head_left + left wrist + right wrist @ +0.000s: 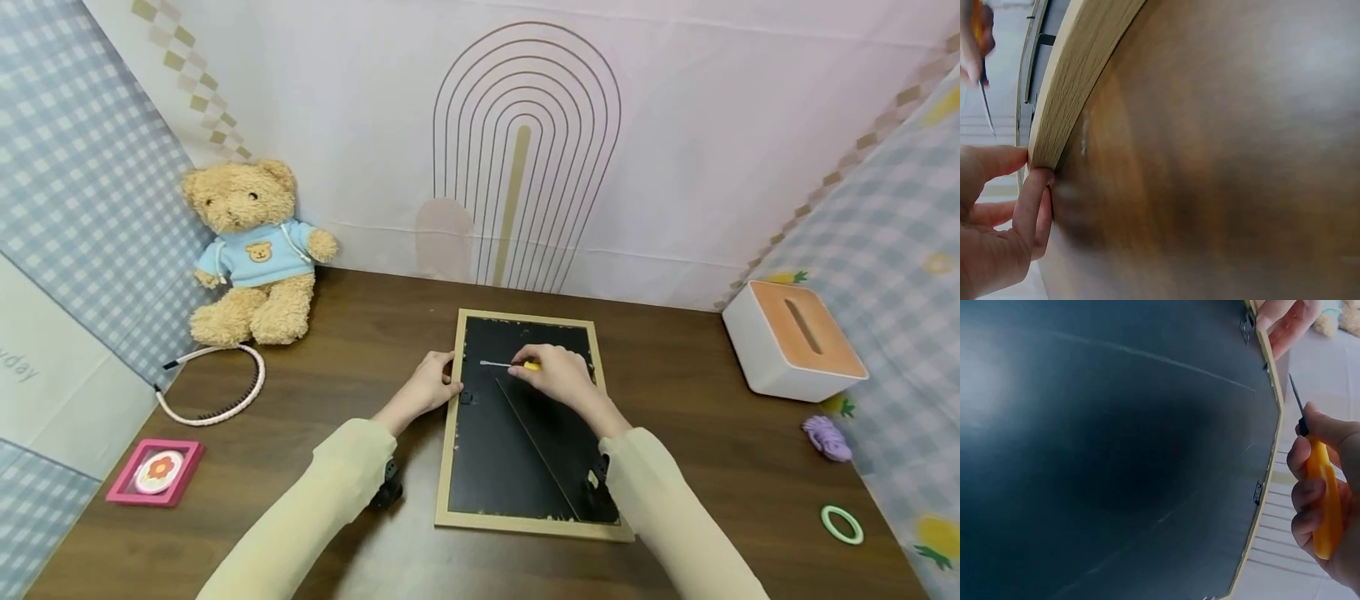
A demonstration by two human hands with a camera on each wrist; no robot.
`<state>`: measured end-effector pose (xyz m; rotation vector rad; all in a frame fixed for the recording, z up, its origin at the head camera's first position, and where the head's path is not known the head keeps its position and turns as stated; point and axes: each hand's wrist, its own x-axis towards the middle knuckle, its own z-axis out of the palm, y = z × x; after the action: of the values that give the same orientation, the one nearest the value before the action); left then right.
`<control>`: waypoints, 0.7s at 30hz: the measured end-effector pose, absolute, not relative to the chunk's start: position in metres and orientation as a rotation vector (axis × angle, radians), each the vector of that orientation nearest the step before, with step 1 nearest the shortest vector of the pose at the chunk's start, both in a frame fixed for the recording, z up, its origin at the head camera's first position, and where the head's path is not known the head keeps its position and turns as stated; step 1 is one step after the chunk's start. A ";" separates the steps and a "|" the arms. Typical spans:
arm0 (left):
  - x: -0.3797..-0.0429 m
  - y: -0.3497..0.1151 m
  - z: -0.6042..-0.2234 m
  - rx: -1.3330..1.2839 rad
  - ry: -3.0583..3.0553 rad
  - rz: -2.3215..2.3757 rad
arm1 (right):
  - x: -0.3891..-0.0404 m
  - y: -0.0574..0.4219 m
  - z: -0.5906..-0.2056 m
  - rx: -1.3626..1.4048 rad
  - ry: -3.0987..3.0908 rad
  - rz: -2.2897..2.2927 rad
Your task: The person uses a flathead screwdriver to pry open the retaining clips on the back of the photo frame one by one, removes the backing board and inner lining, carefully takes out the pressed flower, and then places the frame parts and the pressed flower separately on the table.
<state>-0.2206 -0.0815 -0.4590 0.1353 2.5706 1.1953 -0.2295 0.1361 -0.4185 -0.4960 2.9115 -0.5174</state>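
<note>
A picture frame point(447, 450) with a light wood rim lies on the table, its black backing board point(491, 467) facing up. My left hand point(429, 385) holds the frame's left rim, and in the left wrist view its fingertips point(1040, 178) are at the wooden side. My right hand point(558, 375) grips a screwdriver by its yellow handle point(1325, 506). Over the upper part of the board, the thin metal shaft point(495, 363) points left. Small dark metal fittings point(1257, 493) sit along the board's edge. A thin diagonal line crosses the board.
At the back left sits a teddy bear point(258, 254) in a blue top. A headband point(258, 375) and a pink box point(191, 462) lie in front of it. To the right are a tissue box point(772, 358), a purple yarn bundle point(827, 438) and a green ring point(828, 527).
</note>
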 end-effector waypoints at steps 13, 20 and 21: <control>-0.194 -0.090 -0.464 0.202 2.588 1.269 | -0.242 0.117 -0.425 -0.647 2.828 -0.363; -0.193 -0.092 -0.468 0.212 2.599 1.309 | -0.254 0.111 -0.422 -0.792 2.770 -0.284; -0.193 -0.092 -0.469 0.208 2.597 1.320 | -0.256 0.111 -0.422 -0.800 2.757 -0.285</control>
<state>-0.1926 -0.0923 -0.4687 0.2078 2.5969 1.3197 -0.2556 0.1111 -0.4222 -0.8001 2.7573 -0.2848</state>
